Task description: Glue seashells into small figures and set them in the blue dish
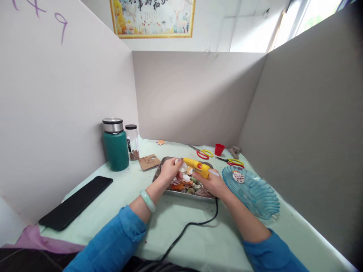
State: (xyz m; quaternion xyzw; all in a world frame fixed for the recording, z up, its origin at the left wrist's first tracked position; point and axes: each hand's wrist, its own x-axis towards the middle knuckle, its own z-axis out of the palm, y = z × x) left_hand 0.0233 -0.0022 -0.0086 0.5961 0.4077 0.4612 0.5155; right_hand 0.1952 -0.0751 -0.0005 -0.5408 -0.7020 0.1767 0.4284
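In my right hand (211, 184) is a yellow hot glue gun (198, 166), its nozzle pointing left and a pale glue stick poking out of its back end. My left hand (171, 169) pinches a whitish shell (182, 166) right at the nozzle tip; fingers cover part of the shell. Both hands are above a metal tray (184, 195) filled with shells and stones (193, 187) in orange, green, white and purplish tones. From the glue gun a black cord (188, 225) runs down across the cloth toward my body.
Right of the tray is a blue glass dish (259, 200) holding a patterned shell piece (238, 176). Behind lie two pairs of scissors (202, 154) and a red cup (219, 149). At left stand a green flask (115, 149), a jar (132, 141), cardboard (149, 162) and a black phone-like slab (78, 202). Panels enclose three sides.
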